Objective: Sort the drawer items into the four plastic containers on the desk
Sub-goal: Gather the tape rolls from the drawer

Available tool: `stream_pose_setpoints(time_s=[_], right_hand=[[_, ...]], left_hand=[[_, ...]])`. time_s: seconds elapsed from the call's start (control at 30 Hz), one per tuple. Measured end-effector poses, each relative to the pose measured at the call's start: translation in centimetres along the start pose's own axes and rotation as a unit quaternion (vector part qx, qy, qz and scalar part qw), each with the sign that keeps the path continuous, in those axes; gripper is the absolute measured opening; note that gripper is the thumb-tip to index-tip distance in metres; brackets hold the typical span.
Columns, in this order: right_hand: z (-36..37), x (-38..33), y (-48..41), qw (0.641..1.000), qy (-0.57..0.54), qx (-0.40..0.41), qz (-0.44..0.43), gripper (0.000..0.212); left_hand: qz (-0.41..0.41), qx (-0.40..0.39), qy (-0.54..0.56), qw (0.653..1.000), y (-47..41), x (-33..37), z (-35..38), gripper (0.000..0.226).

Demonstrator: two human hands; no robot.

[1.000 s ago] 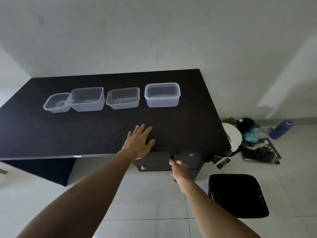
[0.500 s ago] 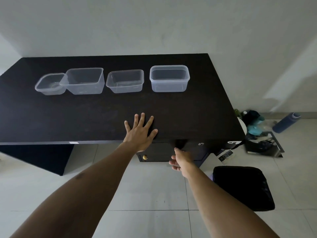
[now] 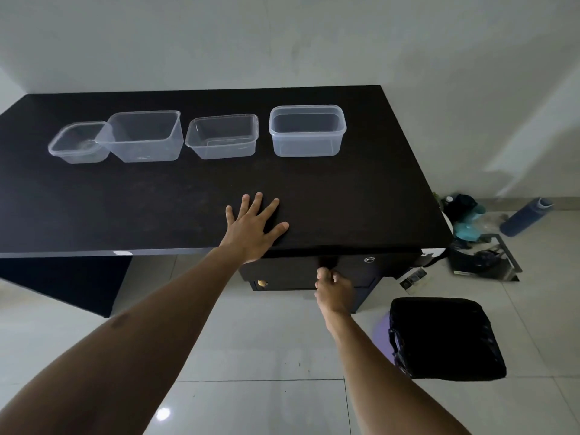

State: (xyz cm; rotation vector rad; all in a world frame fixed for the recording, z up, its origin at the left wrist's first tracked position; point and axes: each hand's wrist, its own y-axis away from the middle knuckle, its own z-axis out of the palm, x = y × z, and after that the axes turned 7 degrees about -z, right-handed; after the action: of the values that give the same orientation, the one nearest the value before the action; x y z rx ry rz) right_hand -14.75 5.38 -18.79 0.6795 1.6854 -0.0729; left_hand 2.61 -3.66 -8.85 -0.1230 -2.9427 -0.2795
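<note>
Several clear plastic containers stand in a row at the back of the black desk (image 3: 157, 199): a small one (image 3: 78, 142) at the left, touching a deeper one (image 3: 146, 136), then a shallow one (image 3: 222, 136) and a frosted one (image 3: 307, 131). All look empty. My left hand (image 3: 254, 229) lies flat with spread fingers on the desk's front edge. Below the desktop, my right hand (image 3: 335, 287) has its fingers curled up at the dark handle (image 3: 328, 262) of the closed top drawer (image 3: 288, 271). The drawer's contents are hidden.
A keyhole (image 3: 369, 259) sits right of the handle, and a brass knob (image 3: 261, 282) is on the panel below. A black cushioned stool (image 3: 439, 337) stands on the tiled floor at my right. Further right lie a blue bottle (image 3: 525, 216) and floor clutter (image 3: 470, 227).
My right hand has risen to the drawer handle and curled on it. My left hand has settled flat on the desk edge with fingers spread. The view has come closer to the desk.
</note>
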Motion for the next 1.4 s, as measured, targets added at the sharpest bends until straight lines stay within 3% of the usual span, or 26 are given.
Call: stream_pose_setpoints(time_s=[0.4,0.67,0.73,0.83,0.93,1.0,1.13,1.27,1.4], right_hand=[[-0.2,1.9,0.9,0.998,0.028,0.031,-0.056,0.036],[-2.5,3.3,6.8,0.990,0.039,0.088,-0.104,0.044],[-3.3,4.2,8.4,0.990,0.048,0.079,-0.103,0.042],[-4.8,4.9,9.6,0.983,0.085,0.066,-0.146,0.032],[-6.8,3.9,10.7,0.962,0.140,0.080,-0.222,0.032],[-8.0,2.5,10.7,0.937,0.167,0.078,-0.296,0.030],[-9.7,-0.9,7.8,0.852,0.297,0.037,-0.430,0.035],[-11.9,-1.9,4.1,0.810,0.412,-0.102,-0.405,0.053],[-12.9,-2.5,2.5,0.763,0.495,-0.173,-0.379,0.041]], left_hand=[[0.003,-0.019,-0.003,1.000,-0.1,-0.3,-0.1,0.072],[-0.003,0.032,0.069,0.997,1.8,0.4,0.8,0.064],[0.026,0.078,0.120,0.989,3.7,0.8,1.3,0.053],[0.168,0.187,0.102,0.963,7.4,1.5,2.7,0.031],[0.221,0.185,0.085,0.954,10.5,2.0,4.1,0.026],[0.188,0.107,0.064,0.974,11.9,2.3,4.5,0.042],[0.110,-0.050,-0.005,0.993,13.0,2.5,4.0,0.064],[0.068,-0.075,0.047,0.994,13.1,2.9,3.8,0.043],[0.047,-0.089,0.072,0.992,13.0,3.3,3.7,0.035]])
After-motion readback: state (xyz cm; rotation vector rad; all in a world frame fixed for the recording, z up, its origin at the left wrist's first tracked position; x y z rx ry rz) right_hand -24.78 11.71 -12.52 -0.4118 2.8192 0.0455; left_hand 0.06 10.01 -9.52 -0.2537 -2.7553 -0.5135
